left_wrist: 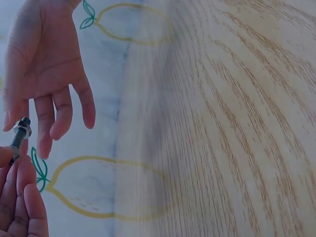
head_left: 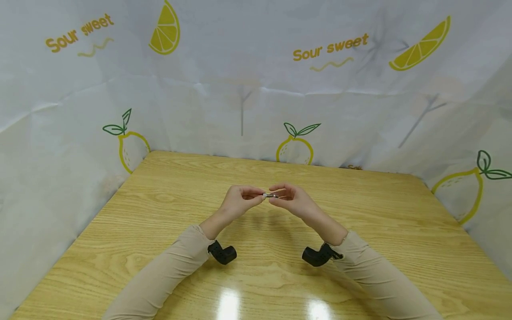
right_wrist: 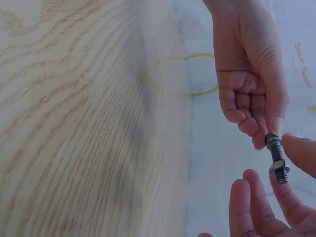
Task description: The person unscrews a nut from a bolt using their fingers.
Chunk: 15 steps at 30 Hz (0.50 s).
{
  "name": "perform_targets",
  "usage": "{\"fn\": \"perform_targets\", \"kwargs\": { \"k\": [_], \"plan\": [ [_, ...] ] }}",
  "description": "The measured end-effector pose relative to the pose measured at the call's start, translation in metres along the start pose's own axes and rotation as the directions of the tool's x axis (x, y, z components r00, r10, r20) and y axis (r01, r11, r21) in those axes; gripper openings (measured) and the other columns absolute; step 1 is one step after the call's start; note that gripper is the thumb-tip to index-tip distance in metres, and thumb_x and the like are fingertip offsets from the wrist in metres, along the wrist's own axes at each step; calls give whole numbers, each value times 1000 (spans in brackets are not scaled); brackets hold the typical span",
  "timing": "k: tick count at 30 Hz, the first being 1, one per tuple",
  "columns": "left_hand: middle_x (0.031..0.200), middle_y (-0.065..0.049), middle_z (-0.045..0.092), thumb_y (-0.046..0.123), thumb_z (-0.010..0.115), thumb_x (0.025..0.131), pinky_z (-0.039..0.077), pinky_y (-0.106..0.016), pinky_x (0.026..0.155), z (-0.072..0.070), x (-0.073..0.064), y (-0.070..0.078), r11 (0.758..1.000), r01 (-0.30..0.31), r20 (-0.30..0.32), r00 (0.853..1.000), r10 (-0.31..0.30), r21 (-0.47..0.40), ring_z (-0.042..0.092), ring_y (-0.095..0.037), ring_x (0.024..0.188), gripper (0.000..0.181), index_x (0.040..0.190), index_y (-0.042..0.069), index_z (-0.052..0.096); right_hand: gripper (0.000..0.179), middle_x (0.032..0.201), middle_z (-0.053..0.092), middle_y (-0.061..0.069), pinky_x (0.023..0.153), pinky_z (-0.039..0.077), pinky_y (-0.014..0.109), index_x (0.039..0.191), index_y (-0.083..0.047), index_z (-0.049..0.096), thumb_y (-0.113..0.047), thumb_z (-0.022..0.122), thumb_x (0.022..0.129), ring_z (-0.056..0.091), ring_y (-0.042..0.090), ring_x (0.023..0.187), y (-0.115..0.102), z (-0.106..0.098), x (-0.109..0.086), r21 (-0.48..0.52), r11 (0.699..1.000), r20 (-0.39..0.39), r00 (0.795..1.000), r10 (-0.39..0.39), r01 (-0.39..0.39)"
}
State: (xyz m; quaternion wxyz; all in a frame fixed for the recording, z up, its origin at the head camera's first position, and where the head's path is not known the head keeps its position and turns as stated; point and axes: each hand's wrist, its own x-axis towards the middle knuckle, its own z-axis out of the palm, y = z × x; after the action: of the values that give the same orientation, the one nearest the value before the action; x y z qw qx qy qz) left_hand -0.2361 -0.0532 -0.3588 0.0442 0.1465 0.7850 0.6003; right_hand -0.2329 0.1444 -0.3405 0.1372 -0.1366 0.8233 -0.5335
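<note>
A metal bolt (right_wrist: 277, 154) lies roughly level between the two hands, above the wooden table. My left hand (head_left: 238, 202) pinches its head end between thumb and fingertips, as the right wrist view shows. A nut (right_wrist: 279, 166) sits on the thread towards the free end, and ring-like parts show close to the head. Around that free end, my right hand (head_left: 294, 202) holds its thumb and forefinger apart, with a gap to the bolt in the head view. Its other fingers (left_wrist: 61, 116) extend loosely in the left wrist view.
The wooden table (head_left: 180, 284) stretches under both arms. Behind it hangs a white cloth (head_left: 224, 115) printed with lemons, meeting the table's back edge and sides. Black wrist mounts (head_left: 316, 256) stick out below both sleeves.
</note>
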Motion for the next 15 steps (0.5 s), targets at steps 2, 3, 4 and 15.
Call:
{"fn": "perform_targets", "kwargs": {
  "k": [2, 3, 4, 15],
  "plan": [
    [106, -14, 70, 17, 67, 87, 55, -30, 80, 0, 0, 0, 1000, 4, 0, 1000, -4, 3, 68, -20, 91, 24, 108, 5, 70, 41, 121, 60, 20, 101, 40, 55, 127, -4, 52, -29, 55, 95, 57, 35, 110, 0, 0, 0, -18, 1000, 15, 1000, 13, -13],
    [106, -14, 70, 17, 66, 87, 55, -30, 80, 0, 0, 0, 1000, 4, 0, 1000, -4, 5, 68, -19, 91, 24, 108, 5, 70, 41, 118, 62, 20, 101, 39, 55, 126, -3, 53, -31, 53, 96, 57, 36, 108, 0, 0, 1, -28, 999, 18, 1000, 23, -23],
    [105, -14, 70, 17, 66, 87, 55, -30, 80, 0, 0, 0, 1000, 6, 0, 1000, -6, 6, 68, -19, 91, 25, 109, 5, 70, 43, 115, 63, 19, 102, 38, 56, 125, -1, 53, -33, 51, 96, 58, 37, 107, 0, 0, 1, -37, 999, 22, 999, 31, -30],
    [105, -14, 70, 17, 67, 87, 55, -30, 80, 0, 0, 0, 1000, 2, -1, 1000, -2, 1, 68, -21, 92, 24, 108, 6, 70, 38, 122, 58, 19, 98, 43, 52, 125, -6, 54, -24, 60, 92, 56, 31, 111, 0, 0, 0, -43, 999, -16, 1000, 7, -8]
  ]
}}
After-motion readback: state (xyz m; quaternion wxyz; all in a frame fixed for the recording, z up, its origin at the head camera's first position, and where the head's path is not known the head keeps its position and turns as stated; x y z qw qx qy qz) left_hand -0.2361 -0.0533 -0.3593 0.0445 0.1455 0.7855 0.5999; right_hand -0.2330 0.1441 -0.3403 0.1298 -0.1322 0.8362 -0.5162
